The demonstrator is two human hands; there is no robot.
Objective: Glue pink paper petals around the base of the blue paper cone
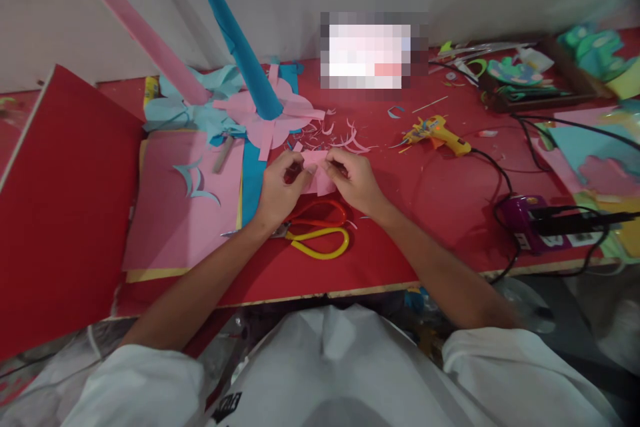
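Between my two hands is a small piece of pink paper (320,177), pinched from both sides above the red table. My left hand (283,187) grips its left part with thumb and fingers. On the other side, my right hand (355,180) pinches the right part. Just below lie scissors (323,253) with one red and one yellow handle, their blades partly under my left forearm. Thin pink paper scraps (350,137) are scattered behind my hands. A pink flower-shaped paper (295,110) with strips bears an upright blue paper cone (245,57).
Pink sheets (175,227) with blue offcuts lie at left, beside a red board (65,200). A pink paper tube (145,30) leans behind. To the right are a yellow glue gun (440,135), a purple box (533,223) with cables, and a brown tray (575,70).
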